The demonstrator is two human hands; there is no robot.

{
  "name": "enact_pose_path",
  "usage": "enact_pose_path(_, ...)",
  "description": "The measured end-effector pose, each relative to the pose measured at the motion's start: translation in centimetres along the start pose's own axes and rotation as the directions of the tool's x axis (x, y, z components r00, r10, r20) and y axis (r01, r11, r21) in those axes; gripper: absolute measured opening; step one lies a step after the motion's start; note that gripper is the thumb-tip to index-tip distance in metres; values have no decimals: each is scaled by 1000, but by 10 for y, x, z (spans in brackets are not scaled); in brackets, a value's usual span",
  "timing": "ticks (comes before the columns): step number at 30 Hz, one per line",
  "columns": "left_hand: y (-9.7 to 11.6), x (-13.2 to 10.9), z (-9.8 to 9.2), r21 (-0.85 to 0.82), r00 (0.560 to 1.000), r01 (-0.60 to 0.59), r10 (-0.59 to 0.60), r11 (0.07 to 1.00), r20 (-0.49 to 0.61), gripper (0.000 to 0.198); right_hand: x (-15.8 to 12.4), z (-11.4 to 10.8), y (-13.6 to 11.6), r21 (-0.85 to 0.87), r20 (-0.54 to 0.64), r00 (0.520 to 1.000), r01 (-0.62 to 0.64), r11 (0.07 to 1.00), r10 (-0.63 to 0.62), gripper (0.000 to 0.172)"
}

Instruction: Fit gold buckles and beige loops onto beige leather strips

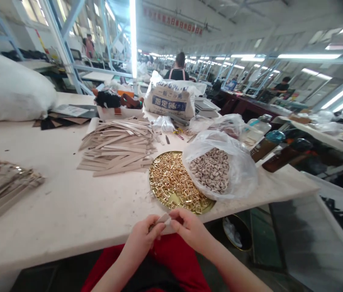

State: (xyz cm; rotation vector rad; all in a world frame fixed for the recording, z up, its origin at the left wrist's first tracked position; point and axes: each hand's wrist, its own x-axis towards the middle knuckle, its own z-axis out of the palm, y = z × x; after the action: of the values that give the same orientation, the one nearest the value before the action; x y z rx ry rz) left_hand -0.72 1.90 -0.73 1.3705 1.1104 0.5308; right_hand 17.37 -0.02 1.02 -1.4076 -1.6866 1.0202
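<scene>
At the table's front edge, my left hand point(144, 233) and my right hand point(189, 229) meet fingertip to fingertip. Both pinch a small pale strip point(163, 219), and most of it is hidden by the fingers. Just beyond them lies a round gold tray point(176, 198) covered with small gold buckles point(171, 174). A clear plastic bag point(241, 174) of small beige loops point(212, 168) overlaps the tray's right side. Behind and to the left is a loose pile of flat beige strips point(116, 146). Strips with gold buckles fitted point(4, 182) lie in a bundle at the far left.
A large white sack point(10, 85) rests at the back left, and a printed white bag point(170, 97) stands behind the strips. Dark bottles point(267, 144) are on the right. A round bin point(236, 233) sits below the table's right edge. Other people are farther back.
</scene>
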Motion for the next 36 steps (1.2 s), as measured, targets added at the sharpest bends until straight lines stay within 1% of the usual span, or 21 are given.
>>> enact_pose_path(2,1,3,-3,-15,998,55,-56,998,-43,29,16,-38,10,-217,-156,987,-58,974,24,23)
enact_pose_path(3,1,5,-3,-30,995,79,-80,996,-55,31,25,-58,16,-353,-232,972,-115,929,32,23)
enact_pose_path(4,1,6,-2,-46,994,93,-96,995,-59,32,34,-78,24,-514,-303,952,-205,833,48,21)
enact_pose_path(5,1,7,0,-60,993,102,-105,993,-55,33,44,-96,31,-659,-360,930,-314,683,80,19)
enact_pose_path(7,2,8,5,-83,993,113,-117,990,-36,36,59,-122,46,-709,-398,910,-384,592,115,14)
enact_pose_path(8,2,7,7,-92,993,116,-119,989,-24,38,64,-129,52,-722,-405,905,-404,562,130,12)
enact_pose_path(9,3,7,9,-94,993,117,-119,989,-13,39,68,-133,57,-722,-406,903,-410,557,139,11)
enact_pose_path(11,4,5,9,-83,993,113,-114,990,-9,41,72,-135,64,-730,-409,902,-413,544,137,9)
enact_pose_path(13,5,3,7,-60,994,105,-106,993,-20,40,72,-134,66,-729,-416,902,-407,550,116,8)
enact_pose_path(16,10,1,2,-3,997,74,-74,997,-38,36,67,-134,60,-702,-433,897,-397,591,88,10)
enact_pose_path(18,16,0,2,51,999,20,-18,998,-40,34,63,-129,51,-680,-420,904,-368,635,74,10)
enact_pose_path(19,20,0,3,78,999,-16,19,997,-42,33,60,-123,45,-642,-400,914,-329,693,63,10)
enact_pose_path(20,26,-1,3,102,997,-54,58,993,-44,33,57,-114,38,-570,-373,926,-273,775,52,10)
enact_pose_path(22,37,-1,5,142,990,-123,132,982,-57,34,51,-88,23,-299,-311,950,-137,944,39,12)
enact_pose_path(23,43,-1,6,160,984,-150,163,976,-67,35,48,-73,15,-129,-280,959,-80,988,41,15)
enact_pose_path(24,47,-1,6,180,979,-170,186,969,-81,35,44,-58,7,27,-242,969,-45,999,50,18)
enact_pose_path(26,51,0,4,239,966,-189,224,952,-128,33,38,-31,-7,231,-166,983,-40,972,80,23)
enact_pose_path(29,47,0,0,334,943,-175,255,926,-214,27,31,-4,-22,406,-81,978,-142,903,190,27)
enact_pose_path(32,38,0,-3,367,936,-139,243,920,-256,27,27,9,-25,550,-46,950,-235,801,310,29)
enact_pose_path(34,33,-1,-3,363,937,-123,229,924,-264,27,25,14,-22,617,-38,941,-243,749,336,27)
enact_pose_path(36,31,-1,-3,329,951,-116,200,937,-235,28,24,16,-15,636,-39,941,-237,735,337,26)
